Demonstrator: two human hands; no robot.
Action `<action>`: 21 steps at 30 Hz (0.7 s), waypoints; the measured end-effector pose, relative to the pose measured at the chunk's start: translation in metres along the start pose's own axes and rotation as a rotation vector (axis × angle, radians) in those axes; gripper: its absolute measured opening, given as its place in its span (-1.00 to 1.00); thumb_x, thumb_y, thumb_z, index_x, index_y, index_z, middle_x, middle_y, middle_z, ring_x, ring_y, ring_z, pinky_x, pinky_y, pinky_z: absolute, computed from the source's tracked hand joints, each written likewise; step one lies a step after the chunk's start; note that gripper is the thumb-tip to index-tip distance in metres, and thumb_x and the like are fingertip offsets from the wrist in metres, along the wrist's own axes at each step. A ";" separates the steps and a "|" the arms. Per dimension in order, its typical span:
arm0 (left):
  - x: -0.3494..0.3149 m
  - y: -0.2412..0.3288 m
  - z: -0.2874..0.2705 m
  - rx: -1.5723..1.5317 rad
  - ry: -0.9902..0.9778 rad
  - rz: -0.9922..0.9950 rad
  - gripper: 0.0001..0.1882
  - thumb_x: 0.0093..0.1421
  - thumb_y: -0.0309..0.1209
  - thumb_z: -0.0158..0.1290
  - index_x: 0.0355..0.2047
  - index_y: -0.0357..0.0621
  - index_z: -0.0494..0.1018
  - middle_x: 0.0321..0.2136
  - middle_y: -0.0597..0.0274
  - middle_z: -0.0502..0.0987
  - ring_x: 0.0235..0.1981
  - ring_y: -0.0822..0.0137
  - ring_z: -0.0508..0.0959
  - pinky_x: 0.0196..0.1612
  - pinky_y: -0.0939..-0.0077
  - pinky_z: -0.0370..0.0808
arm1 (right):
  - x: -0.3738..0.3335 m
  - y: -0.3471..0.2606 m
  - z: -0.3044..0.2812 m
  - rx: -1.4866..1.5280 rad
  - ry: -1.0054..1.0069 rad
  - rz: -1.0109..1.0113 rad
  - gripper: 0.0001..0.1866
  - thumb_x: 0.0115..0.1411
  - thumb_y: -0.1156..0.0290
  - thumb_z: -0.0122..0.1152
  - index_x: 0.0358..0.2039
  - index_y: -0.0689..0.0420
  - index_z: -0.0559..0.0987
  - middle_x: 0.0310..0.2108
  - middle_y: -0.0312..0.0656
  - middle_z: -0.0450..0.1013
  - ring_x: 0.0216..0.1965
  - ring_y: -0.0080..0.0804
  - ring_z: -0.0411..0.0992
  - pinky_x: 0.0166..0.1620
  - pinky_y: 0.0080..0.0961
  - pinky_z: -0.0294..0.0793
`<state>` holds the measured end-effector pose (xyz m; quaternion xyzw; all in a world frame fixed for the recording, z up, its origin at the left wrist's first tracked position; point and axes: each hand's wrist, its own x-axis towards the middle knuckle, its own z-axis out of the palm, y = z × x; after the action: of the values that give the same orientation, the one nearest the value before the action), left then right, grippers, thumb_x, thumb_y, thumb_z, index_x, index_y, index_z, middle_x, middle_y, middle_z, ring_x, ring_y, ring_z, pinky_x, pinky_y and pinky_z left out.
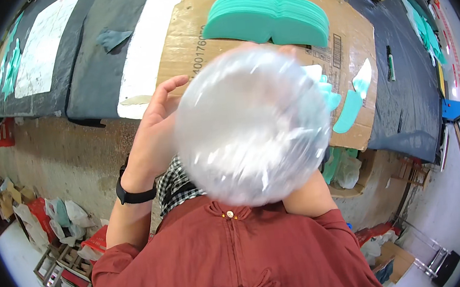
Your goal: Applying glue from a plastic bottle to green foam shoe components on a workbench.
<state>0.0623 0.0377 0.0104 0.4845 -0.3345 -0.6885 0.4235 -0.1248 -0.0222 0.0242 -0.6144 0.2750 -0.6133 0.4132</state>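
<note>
A round, shiny, see-through grey-white thing [251,130], smeared by motion, fills the middle of the view; its exact kind does not show. My left hand [156,120] is at its left edge, fingers apart and lightly bent, partly hidden behind it. My right forearm [308,194] goes up behind the round thing. Skin tones show through it and at its top edge, where my right hand seems to hold it, mostly hidden. Beyond lies a neat stack of teal curved sheets [271,20] on flattened cardboard [181,43]. Small teal pieces [329,95] peek out at its right.
A teal strip [347,111] and a white pointed piece [363,79] lie on the cardboard's right part. A dark marker [391,64] rests on the black table cover [412,109]. White sheets [50,44] and a dark scrap [113,39] lie to the left. Bags [63,217] crowd the floor.
</note>
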 end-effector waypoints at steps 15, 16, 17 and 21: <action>-0.008 -0.001 -0.010 -0.185 0.040 -0.084 -0.21 0.30 -0.53 0.03 0.48 -0.14 -0.06 -0.19 0.25 0.49 -0.23 0.46 0.53 -0.14 0.56 0.49 | -0.045 -0.004 0.001 0.147 -0.139 0.033 -0.43 0.40 0.07 -0.15 -0.31 0.27 0.70 -0.30 -0.05 0.63 -0.32 -0.27 0.56 -0.21 -0.31 0.54; -0.008 -0.002 -0.011 -0.199 0.019 -0.086 -0.24 0.33 -0.53 0.01 0.47 -0.10 -0.04 -0.20 0.26 0.48 -0.18 0.40 0.57 -0.06 0.50 0.53 | -0.055 -0.022 -0.018 0.225 -0.059 0.219 -0.47 0.41 0.10 -0.14 -0.28 0.24 0.70 -0.28 -0.07 0.63 -0.30 -0.29 0.55 -0.18 -0.31 0.55; -0.007 -0.005 -0.012 -0.207 0.009 -0.088 -0.27 0.35 -0.53 -0.01 0.47 -0.07 -0.01 -0.21 0.28 0.48 -0.12 0.33 0.61 0.02 0.45 0.56 | -0.056 -0.033 -0.028 0.315 0.022 0.404 -0.50 0.42 0.13 -0.13 -0.26 0.21 0.71 -0.27 -0.09 0.63 -0.29 -0.32 0.54 -0.15 -0.32 0.55; -0.007 0.003 -0.005 -0.177 -0.010 -0.079 -0.29 0.36 -0.52 -0.03 0.47 -0.06 0.00 -0.23 0.30 0.46 -0.11 0.31 0.61 0.01 0.42 0.55 | -0.053 -0.053 -0.093 -0.354 0.091 0.053 -0.49 0.32 -0.01 0.18 -0.07 0.24 0.51 -0.22 -0.02 0.53 -0.14 -0.20 0.53 -0.07 -0.27 0.56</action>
<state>0.0693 0.0424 0.0140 0.4545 -0.2551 -0.7340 0.4354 -0.2300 0.0332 0.0323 -0.6417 0.4130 -0.5715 0.3017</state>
